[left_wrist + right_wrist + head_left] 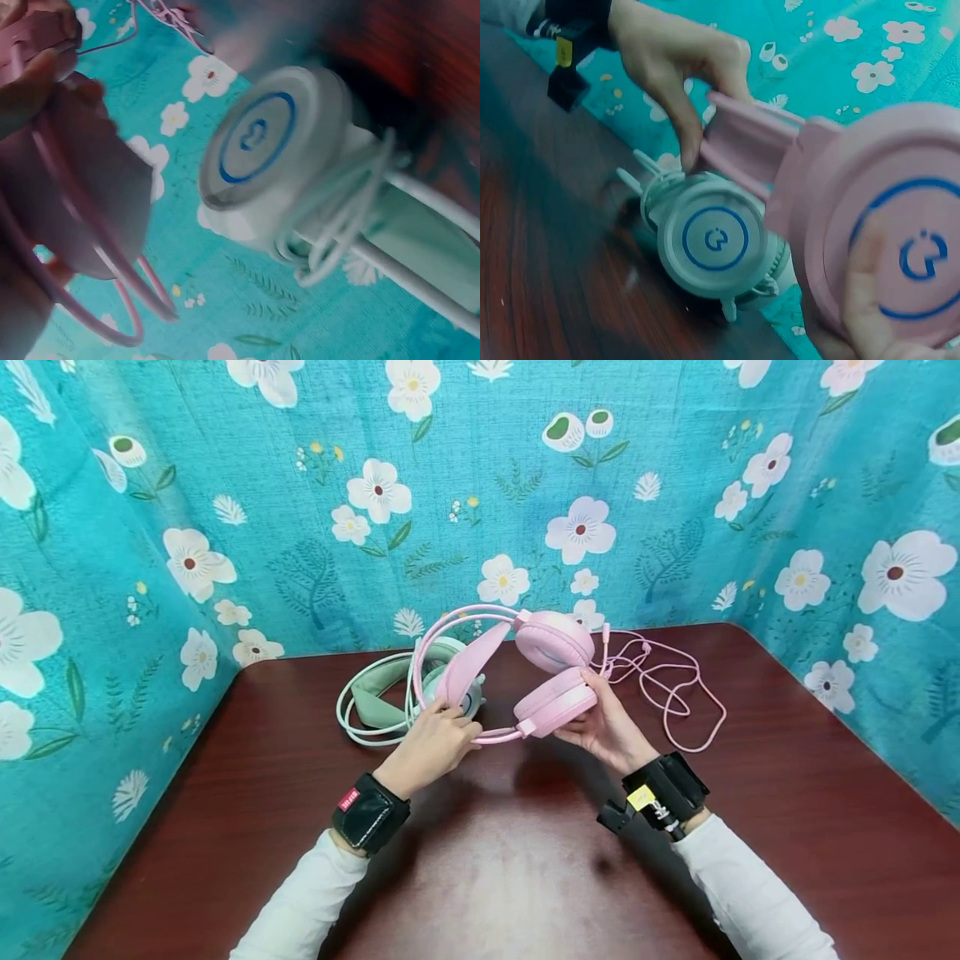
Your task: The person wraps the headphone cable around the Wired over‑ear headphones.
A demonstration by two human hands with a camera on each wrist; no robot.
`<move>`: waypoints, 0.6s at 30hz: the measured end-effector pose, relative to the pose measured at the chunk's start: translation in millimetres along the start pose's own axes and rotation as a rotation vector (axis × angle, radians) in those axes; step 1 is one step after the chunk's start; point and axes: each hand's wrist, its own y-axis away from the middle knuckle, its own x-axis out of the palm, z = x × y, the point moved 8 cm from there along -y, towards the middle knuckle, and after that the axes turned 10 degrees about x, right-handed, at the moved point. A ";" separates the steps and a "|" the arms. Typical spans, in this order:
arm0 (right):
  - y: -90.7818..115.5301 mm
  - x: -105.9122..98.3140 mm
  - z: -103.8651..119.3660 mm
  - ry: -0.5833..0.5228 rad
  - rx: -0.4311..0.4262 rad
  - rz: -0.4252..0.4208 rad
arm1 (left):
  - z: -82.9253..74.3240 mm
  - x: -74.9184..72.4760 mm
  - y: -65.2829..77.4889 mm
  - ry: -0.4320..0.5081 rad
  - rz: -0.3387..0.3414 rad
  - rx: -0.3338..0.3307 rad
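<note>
A pair of pink headphones [555, 700] is held up sideways over the table, its two ear cups toward the right. My left hand [437, 740] grips the headband near the soft pink inner strap [472, 664]. With my right hand [611, 727] I hold the nearer ear cup; in the right wrist view a finger [866, 270] lies across its blue-ringed outer face. Behind my left hand, pale green headphones [378, 714] rest on the table, partly hidden. Their ear cup [259, 139] carries a blue ring and logo in the left wrist view, with a bundled cable beside it.
A thin pink cable [693, 672] trails in loose loops at the table's back right. The dark reddish-brown table [517, 877] ends at a blue flowered curtain [465, 485] behind and at both sides.
</note>
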 end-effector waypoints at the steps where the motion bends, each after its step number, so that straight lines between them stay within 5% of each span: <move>1: 0.0 -0.2 0.1 0.014 -0.003 0.015 | 0.4 -2.9 1.5 -0.003 -0.036 0.014; 5: 0.3 -2.6 3.3 0.085 -0.040 0.026 | 3.8 -16.2 7.5 -0.018 -0.145 0.056; 8: 0.7 -7.5 9.3 0.204 -0.102 -0.057 | 7.3 -24.5 11.0 -0.030 -0.177 0.069; 13: 8.6 -30.0 27.8 0.341 -0.227 -0.394 | 11.9 -32.3 14.0 -0.004 -0.203 0.072; 16: 12.7 -45.8 46.3 0.493 -0.413 -0.588 | 13.4 -33.8 15.5 0.043 -0.230 0.077; 18: 10.7 -50.2 56.7 0.660 -0.542 -0.637 | 13.6 -34.0 16.6 0.069 -0.249 0.082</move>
